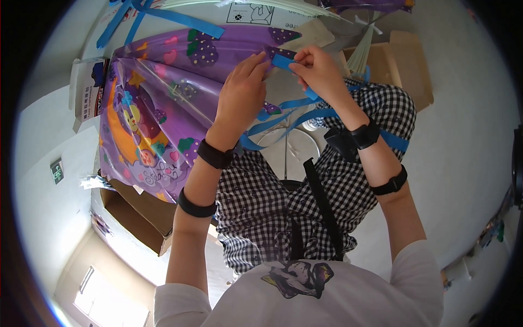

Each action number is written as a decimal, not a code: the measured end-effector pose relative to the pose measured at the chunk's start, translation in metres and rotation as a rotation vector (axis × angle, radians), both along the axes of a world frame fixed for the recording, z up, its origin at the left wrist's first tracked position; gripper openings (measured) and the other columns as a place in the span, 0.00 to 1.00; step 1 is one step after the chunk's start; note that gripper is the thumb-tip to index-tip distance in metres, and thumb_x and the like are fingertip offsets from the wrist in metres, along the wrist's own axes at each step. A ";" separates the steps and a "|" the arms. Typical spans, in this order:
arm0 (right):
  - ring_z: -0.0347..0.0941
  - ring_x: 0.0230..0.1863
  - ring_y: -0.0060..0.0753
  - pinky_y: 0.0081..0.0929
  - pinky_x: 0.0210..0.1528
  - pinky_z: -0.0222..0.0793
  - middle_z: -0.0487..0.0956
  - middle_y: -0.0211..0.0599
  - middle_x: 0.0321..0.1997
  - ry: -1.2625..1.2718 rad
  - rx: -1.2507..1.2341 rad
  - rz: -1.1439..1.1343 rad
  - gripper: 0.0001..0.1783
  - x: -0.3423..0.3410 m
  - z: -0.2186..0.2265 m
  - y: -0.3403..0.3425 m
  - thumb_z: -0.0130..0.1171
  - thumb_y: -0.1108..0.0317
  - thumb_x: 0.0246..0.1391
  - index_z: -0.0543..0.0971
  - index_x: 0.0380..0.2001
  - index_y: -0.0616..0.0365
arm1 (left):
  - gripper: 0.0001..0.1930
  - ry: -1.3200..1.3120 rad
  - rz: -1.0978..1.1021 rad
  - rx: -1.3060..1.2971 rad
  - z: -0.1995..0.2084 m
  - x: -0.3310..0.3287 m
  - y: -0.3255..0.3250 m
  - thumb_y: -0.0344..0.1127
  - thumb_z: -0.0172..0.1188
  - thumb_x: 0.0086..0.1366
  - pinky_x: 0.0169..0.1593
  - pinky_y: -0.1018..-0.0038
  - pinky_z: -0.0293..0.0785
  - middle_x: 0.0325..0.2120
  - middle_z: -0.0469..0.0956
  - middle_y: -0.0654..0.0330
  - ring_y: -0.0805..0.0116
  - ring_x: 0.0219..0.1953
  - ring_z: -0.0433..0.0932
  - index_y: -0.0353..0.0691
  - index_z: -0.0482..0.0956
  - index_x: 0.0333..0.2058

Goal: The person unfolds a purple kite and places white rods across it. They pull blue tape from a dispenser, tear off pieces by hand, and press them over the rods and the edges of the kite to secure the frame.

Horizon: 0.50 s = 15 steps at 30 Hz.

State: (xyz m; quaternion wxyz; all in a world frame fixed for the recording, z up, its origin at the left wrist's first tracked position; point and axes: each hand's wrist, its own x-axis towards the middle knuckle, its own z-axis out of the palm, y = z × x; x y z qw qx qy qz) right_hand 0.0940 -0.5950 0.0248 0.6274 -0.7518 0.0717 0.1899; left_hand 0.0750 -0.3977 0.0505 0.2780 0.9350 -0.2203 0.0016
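Note:
A purple plastic sheet with cartoon prints, hearts and dotted dark shapes spreads in folds to the left, with a thin rod along it. My left hand grips the sheet near its far right corner, fingers pressed together; the thumb side is partly hidden. Just right of it, my right hand pinches a flat blue ribbon between thumb and forefinger, its end against the sheet's corner. More blue ribbon loops down below my hands and over my right thigh.
Blue strips and a bundle of pale thin sticks lie on a white box at the far side. Another stick bundle stands by an open cardboard box. A brown carton sits at lower left, beside my checkered trousers.

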 end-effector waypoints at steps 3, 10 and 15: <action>0.72 0.22 0.19 0.20 0.20 0.66 0.78 0.30 0.26 -0.133 -0.099 -0.018 0.09 0.000 0.000 0.005 0.60 0.72 0.59 0.70 0.38 0.61 | 0.23 -0.028 -0.031 0.128 -0.003 -0.002 -0.001 0.23 0.57 0.55 0.58 0.63 0.71 0.55 0.73 0.56 0.57 0.59 0.71 0.37 0.75 0.52; 0.76 0.26 0.23 0.22 0.27 0.71 0.78 0.33 0.30 -0.215 0.177 -0.097 0.07 0.004 -0.003 0.012 0.57 0.72 0.60 0.70 0.38 0.60 | 0.24 -0.070 -0.106 0.258 -0.001 -0.004 0.004 0.26 0.58 0.57 0.60 0.62 0.69 0.59 0.70 0.57 0.58 0.60 0.69 0.38 0.74 0.54; 0.75 0.24 0.22 0.20 0.29 0.72 0.76 0.31 0.31 -0.401 0.273 -0.213 0.06 0.010 -0.011 0.020 0.55 0.74 0.62 0.69 0.39 0.59 | 0.22 -0.047 -0.100 0.200 -0.003 -0.011 0.005 0.29 0.59 0.60 0.60 0.61 0.69 0.61 0.67 0.56 0.56 0.60 0.69 0.37 0.73 0.54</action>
